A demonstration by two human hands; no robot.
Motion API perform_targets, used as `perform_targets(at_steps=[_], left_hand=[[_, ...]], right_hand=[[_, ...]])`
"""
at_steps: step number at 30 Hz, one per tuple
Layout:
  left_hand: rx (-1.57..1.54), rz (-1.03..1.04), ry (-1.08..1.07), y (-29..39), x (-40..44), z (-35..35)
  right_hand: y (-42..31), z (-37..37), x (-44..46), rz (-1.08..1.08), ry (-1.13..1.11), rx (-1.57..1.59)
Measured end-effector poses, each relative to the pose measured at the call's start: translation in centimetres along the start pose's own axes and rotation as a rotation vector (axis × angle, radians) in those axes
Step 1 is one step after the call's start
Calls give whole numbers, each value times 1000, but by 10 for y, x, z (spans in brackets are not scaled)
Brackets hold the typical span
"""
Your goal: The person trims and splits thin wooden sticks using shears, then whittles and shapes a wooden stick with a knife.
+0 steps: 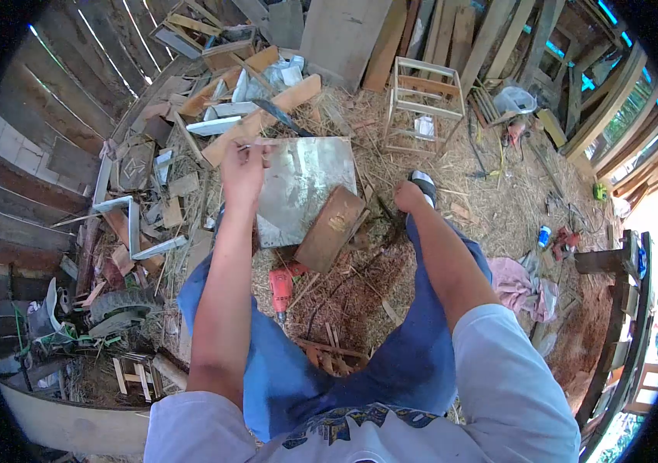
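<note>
My left hand (243, 171) is over the upper left corner of a shiny grey square panel (298, 181). Its fingers are pinched together; whatever is between them is too small to make out. My right hand (408, 196) is closed beside my right knee, near a dark sandal (422, 184); the inside of its grip is hidden. A brown wooden block (332, 229) leans across the panel's lower right corner. Just below lies a red power drill (281, 287), its tip towards me. Beyond the panel, a dark flat blade-like piece (281, 117) rests by a light plank (294, 94).
Wood offcuts (182, 185) are heaped on the left. A small wooden frame (424, 104) stands ahead, with boards (344, 38) leaning behind it. Pink cloth (510, 282) and red tools (565, 243) lie to the right. Shavings and cords cover the ground.
</note>
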State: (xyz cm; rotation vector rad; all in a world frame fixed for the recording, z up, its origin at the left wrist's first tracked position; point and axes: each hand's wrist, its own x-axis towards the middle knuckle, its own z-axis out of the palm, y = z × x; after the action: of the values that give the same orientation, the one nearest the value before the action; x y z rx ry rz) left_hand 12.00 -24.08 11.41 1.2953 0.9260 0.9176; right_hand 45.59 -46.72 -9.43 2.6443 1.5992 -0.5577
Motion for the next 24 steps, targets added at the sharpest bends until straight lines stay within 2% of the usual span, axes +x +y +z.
perform_targets(at_steps=[1,2,4,5,8,9,11,13,16,18,19,22,24], left_hand=[[38,164,79,2,5,-7],[38,172,84,6,9,-18],[298,319,166,29,8,-34],[606,372,280,46,-3,-39],[623,370,396,56,-2,-47],[623,371,410,50,3,-52],[284,327,340,33,19,-61],[284,380,360,32,25,-62],[380,443,405,32,25,-58],[139,319,371,28,33,-52],[22,221,315,24,35,-50],[94,268,284,9,45,-47],[130,280,271,7,57,-43]], right_hand=[[-7,1,1,88,121,177],[-13,2,3,81,127,177],[-37,-8,1,88,199,380],[-52,-17,-2,108,154,539],[-94,-32,14,111,211,532],[-116,-47,9,181,181,653],[-141,-50,26,133,185,631],[-156,-48,49,94,190,609],[-179,-57,79,-27,200,784],[-191,-80,96,-3,147,897],[-199,-83,108,0,261,851],[-213,-106,138,-73,380,681],[-215,-113,158,-25,331,594]])
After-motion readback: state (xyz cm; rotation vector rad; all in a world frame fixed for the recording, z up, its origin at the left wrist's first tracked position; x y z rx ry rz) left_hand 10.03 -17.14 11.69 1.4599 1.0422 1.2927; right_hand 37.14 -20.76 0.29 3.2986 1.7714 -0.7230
